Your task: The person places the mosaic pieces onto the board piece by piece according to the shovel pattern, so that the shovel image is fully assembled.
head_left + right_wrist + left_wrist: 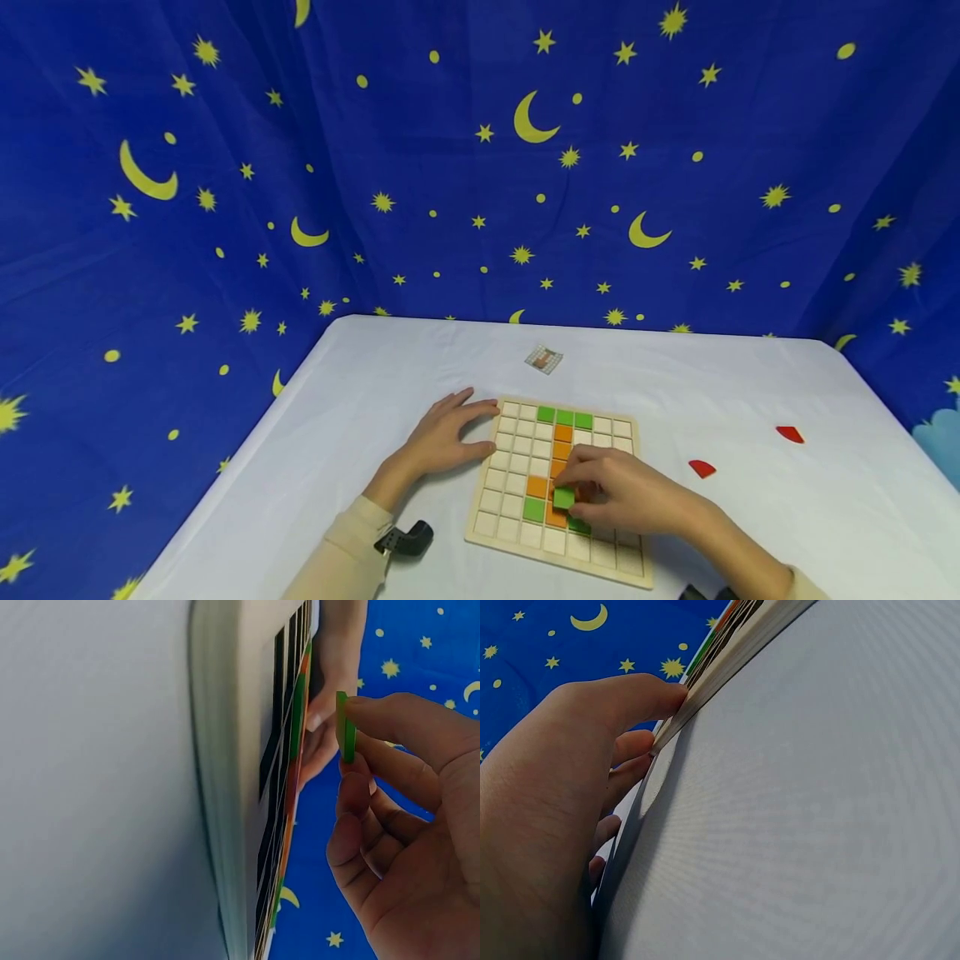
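Observation:
A wooden grid board (525, 552) lies on the table, its squares filled with pale, orange and green tiles. Between thumb and fingers my right hand (630, 492) pinches a small square green tile (563, 498) over the board's lower middle. In the right wrist view this green tile (346, 727) is seen edge-on, apart from the board. My left hand (442, 433) rests at the board's left side, fingers spread, thumb and index finger touching its edge. Three green tiles (565, 417) run along the top row, with orange tiles (562, 450) in a column beneath. My right hand hides some squares.
A small card (543, 359) with a grid picture lies beyond the board. Two red quarter-circle pieces, a nearer one (702, 469) and a farther one (790, 434), lie to the right on the white tablecloth (750, 392). A blue star-patterned curtain (450, 150) surrounds the table.

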Available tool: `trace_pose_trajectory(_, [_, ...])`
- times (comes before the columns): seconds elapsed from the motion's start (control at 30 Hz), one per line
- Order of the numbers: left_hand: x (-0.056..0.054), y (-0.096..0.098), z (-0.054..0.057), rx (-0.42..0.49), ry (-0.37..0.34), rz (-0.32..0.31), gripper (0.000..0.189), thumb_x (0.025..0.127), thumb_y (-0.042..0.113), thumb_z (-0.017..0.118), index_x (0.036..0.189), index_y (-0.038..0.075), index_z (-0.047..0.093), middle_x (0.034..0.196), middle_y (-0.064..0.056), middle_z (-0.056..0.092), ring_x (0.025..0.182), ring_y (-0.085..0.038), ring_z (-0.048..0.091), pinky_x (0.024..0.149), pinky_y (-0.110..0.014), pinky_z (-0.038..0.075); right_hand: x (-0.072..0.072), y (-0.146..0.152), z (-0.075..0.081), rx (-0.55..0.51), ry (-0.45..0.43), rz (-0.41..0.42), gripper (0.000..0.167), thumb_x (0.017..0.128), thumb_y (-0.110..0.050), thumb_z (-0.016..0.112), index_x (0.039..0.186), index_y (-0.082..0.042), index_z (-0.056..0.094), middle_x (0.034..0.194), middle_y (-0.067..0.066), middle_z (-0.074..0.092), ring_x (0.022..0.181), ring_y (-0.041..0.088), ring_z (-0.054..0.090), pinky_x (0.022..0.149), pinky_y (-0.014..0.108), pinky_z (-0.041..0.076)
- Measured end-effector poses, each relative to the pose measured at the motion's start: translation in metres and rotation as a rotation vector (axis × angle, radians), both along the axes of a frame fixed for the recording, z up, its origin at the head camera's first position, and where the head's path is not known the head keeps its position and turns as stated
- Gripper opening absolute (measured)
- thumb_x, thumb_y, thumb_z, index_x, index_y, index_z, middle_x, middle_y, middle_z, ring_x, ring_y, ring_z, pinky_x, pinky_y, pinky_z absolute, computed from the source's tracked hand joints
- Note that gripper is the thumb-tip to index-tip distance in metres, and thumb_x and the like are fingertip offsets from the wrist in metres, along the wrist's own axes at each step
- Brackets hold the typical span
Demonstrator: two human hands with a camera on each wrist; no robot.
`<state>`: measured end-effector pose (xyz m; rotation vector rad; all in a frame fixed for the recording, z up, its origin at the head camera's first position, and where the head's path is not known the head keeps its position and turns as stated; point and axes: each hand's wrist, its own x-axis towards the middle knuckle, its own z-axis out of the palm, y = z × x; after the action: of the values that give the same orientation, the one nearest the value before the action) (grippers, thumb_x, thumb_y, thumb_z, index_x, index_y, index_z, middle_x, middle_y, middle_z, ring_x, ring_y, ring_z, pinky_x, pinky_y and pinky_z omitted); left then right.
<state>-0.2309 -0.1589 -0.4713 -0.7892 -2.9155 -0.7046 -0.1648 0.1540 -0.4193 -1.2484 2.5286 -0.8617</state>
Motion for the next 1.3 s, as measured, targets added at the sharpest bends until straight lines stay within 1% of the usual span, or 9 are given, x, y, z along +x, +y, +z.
trace_pose_trajectory(0.13, [0.001,-0.001,-0.001,-0.004,-0.003,0.004,0.059,0.084,0.061,0.060,0.137,0.036,0.053,0.145,0.018,0.042,0.142,-0.023,0.021,0.110,-0.052,0.020,0.001,-0.006,0.000,0.008,0.026,0.020,0.026,0.088,-0.032,0.071,0.114,-0.028,0.070,0.102,-0.016,0.056,0.078,0.006,0.053,0.068,0.020,0.045])
trace_pose_trajectory(0.3, [0.001,-0.002,-0.001,0.000,-0.007,0.004,0.059,0.084,0.062,0.059,0.137,0.037,0.052,0.145,0.018,0.041,0.142,-0.022,0.020,0.110,-0.053,0.019,0.003,-0.012,-0.003,-0.020,0.073,0.052,0.024,0.088,-0.031,0.071,0.112,-0.027,0.071,0.101,-0.017,0.057,0.078,0.004,0.052,0.068,0.019,0.045])
trace_pose_trajectory(0.53, [0.001,-0.002,-0.001,-0.002,-0.001,0.005,0.059,0.084,0.060,0.061,0.137,0.036,0.053,0.145,0.018,0.042,0.142,-0.021,0.021,0.111,-0.052,0.019,0.008,-0.022,-0.006,-0.029,0.018,0.097,0.025,0.088,-0.031,0.071,0.112,-0.024,0.071,0.100,-0.017,0.056,0.076,0.000,0.052,0.066,0.017,0.046])
trace_pose_trajectory(0.67, [0.000,-0.001,-0.002,0.000,0.003,0.006,0.059,0.084,0.061,0.060,0.137,0.036,0.053,0.145,0.018,0.042,0.142,-0.021,0.021,0.110,-0.052,0.019,0.010,-0.026,-0.007,-0.014,0.038,0.105,0.025,0.088,-0.032,0.071,0.111,-0.023,0.071,0.100,-0.017,0.056,0.077,-0.002,0.052,0.066,0.016,0.046])
trace_pose_trajectory(0.77, [0.000,-0.001,-0.002,-0.004,0.002,0.011,0.059,0.084,0.062,0.059,0.137,0.037,0.053,0.145,0.019,0.042,0.142,-0.021,0.021,0.110,-0.052,0.019,0.011,-0.028,-0.010,-0.002,0.050,0.112,0.025,0.088,-0.033,0.071,0.110,-0.024,0.072,0.097,-0.018,0.055,0.076,-0.002,0.050,0.065,0.016,0.045])
trace_pose_trajectory(1.0, [-0.001,0.000,0.000,0.006,-0.005,0.003,0.059,0.084,0.061,0.060,0.137,0.036,0.053,0.146,0.015,0.042,0.142,-0.023,0.020,0.110,-0.054,0.019,0.016,-0.031,-0.016,0.006,0.043,0.137,0.025,0.089,-0.036,0.068,0.111,-0.027,0.070,0.090,-0.017,0.052,0.073,-0.002,0.049,0.063,0.016,0.042])
trace_pose_trajectory(1.3, [0.001,-0.001,0.000,0.011,-0.001,0.001,0.059,0.084,0.059,0.061,0.137,0.034,0.053,0.145,0.018,0.042,0.142,-0.023,0.021,0.110,-0.053,0.019,0.019,-0.034,-0.015,0.005,0.065,0.138,0.025,0.089,-0.036,0.069,0.112,-0.025,0.070,0.090,-0.017,0.051,0.073,-0.003,0.048,0.062,0.015,0.042])
